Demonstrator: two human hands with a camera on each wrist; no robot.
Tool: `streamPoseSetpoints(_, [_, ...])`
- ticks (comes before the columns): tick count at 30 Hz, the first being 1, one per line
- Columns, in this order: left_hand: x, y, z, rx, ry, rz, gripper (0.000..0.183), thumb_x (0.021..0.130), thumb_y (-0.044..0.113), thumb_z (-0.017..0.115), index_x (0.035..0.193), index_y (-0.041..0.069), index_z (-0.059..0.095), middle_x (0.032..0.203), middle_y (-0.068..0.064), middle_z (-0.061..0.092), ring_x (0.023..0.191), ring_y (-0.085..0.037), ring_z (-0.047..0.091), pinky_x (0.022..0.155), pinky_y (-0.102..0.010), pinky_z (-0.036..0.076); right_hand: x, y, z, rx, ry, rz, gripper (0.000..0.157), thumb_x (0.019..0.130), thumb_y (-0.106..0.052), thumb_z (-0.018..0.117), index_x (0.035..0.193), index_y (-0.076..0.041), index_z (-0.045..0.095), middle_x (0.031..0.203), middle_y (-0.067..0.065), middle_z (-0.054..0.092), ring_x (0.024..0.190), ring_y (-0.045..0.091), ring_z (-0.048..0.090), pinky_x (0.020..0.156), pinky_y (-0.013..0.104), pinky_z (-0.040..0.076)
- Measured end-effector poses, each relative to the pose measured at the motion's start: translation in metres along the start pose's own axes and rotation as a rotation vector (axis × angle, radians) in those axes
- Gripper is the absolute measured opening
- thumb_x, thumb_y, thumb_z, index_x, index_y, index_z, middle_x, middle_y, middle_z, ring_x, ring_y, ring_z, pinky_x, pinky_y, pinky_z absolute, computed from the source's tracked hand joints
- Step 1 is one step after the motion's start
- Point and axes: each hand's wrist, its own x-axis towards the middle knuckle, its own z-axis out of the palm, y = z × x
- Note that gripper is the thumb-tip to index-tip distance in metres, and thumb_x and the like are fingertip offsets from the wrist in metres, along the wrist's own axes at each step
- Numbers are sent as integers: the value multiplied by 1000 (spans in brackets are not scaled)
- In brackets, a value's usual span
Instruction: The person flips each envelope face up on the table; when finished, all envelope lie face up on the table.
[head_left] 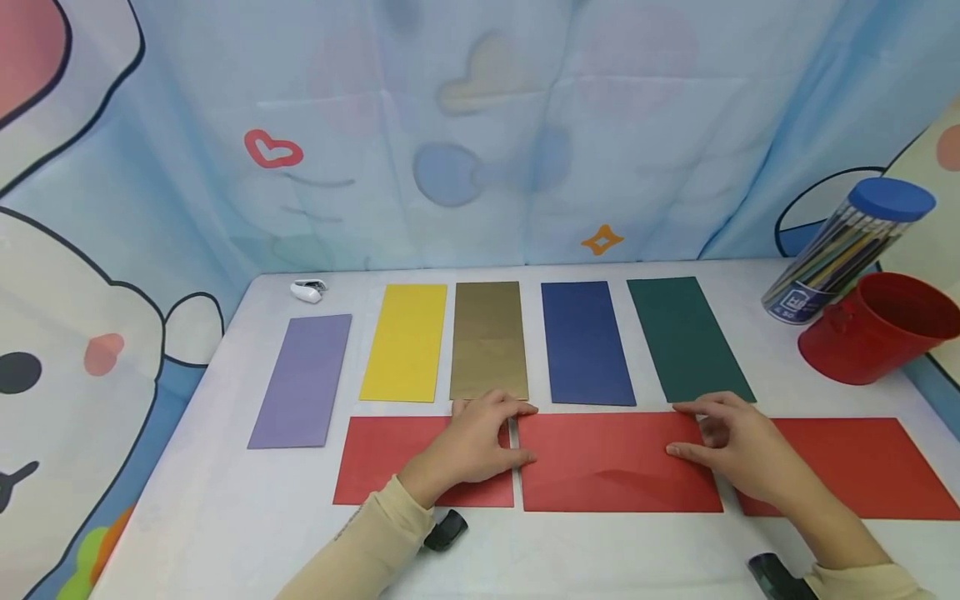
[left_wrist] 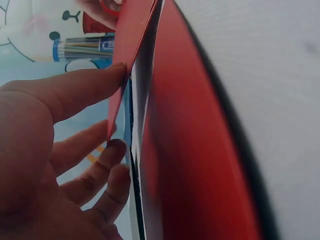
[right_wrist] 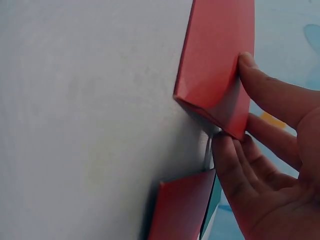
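So from where I'm standing, both hands are pinching the middle red card [head_left: 607,471], left hand [head_left: 472,442] on its left end and right hand [head_left: 750,454] on its right, well apart from each other. It's at the near side of the tabletop [head_left: 225,517], between a left red card [head_left: 375,458] and a right red card [head_left: 847,462]. Behind it there's a blue card [head_left: 588,342], with a gold card [head_left: 489,342] left of that and a green card [head_left: 690,337] to the right.
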Motion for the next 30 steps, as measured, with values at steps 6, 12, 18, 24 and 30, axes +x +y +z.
streamPoseSetpoints(6, [3, 1, 2, 73, -9, -10, 51, 88, 36, 77, 135, 21, 64, 128, 2, 56, 121, -20, 48, 99, -46, 30, 1, -1, 0, -16, -37, 25, 65, 76, -27, 90, 125, 7, 65, 113, 23, 57, 87, 28, 58, 66, 37, 59])
streamPoseSetpoints(12, [4, 2, 3, 117, -21, -17, 49, 89, 38, 76, 134, 22, 65, 124, 4, 54, 117, -20, 44, 93, -40, 31, 0, -2, 2, -8, -72, 51, 67, 76, -29, 90, 126, 7, 65, 115, 23, 57, 89, 27, 56, 66, 32, 56])
streamPoseSetpoints(18, [4, 1, 3, 137, -24, -15, 48, 89, 38, 76, 133, 21, 65, 126, 3, 53, 118, -19, 44, 95, -41, 31, 0, -5, 4, -23, -61, 35, 65, 75, -27, 91, 125, 5, 66, 115, 22, 58, 92, 29, 56, 69, 37, 57])
streamPoseSetpoints(24, [5, 6, 2, 142, -25, 16, 47, 89, 37, 75, 133, 22, 65, 124, 4, 54, 115, -18, 45, 98, -43, 30, -2, -7, 0, -20, -33, 15, 61, 76, -30, 90, 124, 0, 68, 113, 20, 60, 89, 27, 58, 67, 33, 57])
streamPoseSetpoints(30, [9, 15, 0, 119, -26, 54, 48, 90, 37, 74, 135, 23, 63, 123, 5, 54, 117, -18, 45, 97, -42, 30, -8, -1, -11, -7, -51, 46, 67, 77, -39, 88, 129, -3, 65, 115, 19, 59, 91, 28, 60, 64, 29, 57])
